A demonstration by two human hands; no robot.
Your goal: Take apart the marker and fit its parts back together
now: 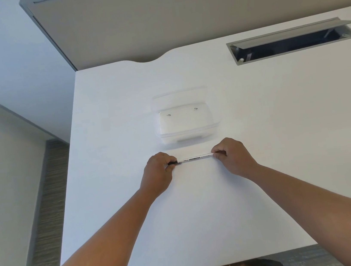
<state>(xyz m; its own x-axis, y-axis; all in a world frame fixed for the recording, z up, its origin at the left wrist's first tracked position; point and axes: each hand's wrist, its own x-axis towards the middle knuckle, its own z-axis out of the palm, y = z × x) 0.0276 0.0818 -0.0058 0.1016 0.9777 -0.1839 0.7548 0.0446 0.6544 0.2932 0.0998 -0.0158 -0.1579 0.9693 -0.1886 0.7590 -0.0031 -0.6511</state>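
Note:
A white whiteboard marker [194, 158] with black print lies level between my two hands, just above the white desk. My left hand [157, 172] pinches its black end, where a short black piece [172, 162] shows beside the fingers. My right hand [232, 156] grips the other end of the barrel, which is hidden in the fingers. I cannot tell whether the black part is seated on the barrel or pulled off.
A clear plastic container [185, 120] sits on the desk [258, 121] just beyond the marker. An open grey cable hatch [292, 41] is at the back right. A grey partition [175, 9] stands behind the desk; the desk's left edge drops to the floor.

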